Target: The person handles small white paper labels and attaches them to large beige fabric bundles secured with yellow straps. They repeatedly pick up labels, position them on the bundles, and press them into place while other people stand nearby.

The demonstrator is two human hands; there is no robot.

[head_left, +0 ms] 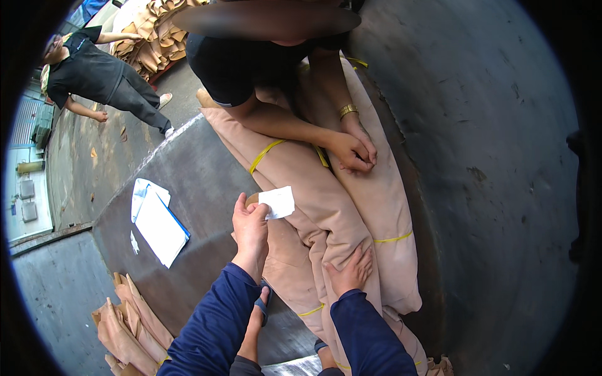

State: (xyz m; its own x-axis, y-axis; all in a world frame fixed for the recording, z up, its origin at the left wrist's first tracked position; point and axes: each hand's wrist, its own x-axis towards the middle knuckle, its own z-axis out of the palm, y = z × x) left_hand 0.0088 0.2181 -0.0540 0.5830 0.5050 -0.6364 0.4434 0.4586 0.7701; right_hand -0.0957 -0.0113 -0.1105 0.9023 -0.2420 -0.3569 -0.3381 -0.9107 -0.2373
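Between the thumb and fingers of my left hand [249, 227] is a small white paper slip [279, 202], with a brown curved edge of something showing behind the thumb. My right hand [352, 272] lies with fingers apart on a long tan roll of hides [326, 216]. Yellow straps [266, 156] are tied round this roll. Alongside it to the right lies another strapped tan roll [392, 200]. Across from me a person in a black shirt leans over the rolls, with hands [356, 149] together above them and a gold-coloured watch on one wrist.
A stack of white papers on a blue-edged board [160, 225] lies left on the dark metal surface [204, 169]. Folded tan hides [128, 319] stand at the lower left. A second person [100, 75] stands at the far left, near a large hide pile [150, 34].
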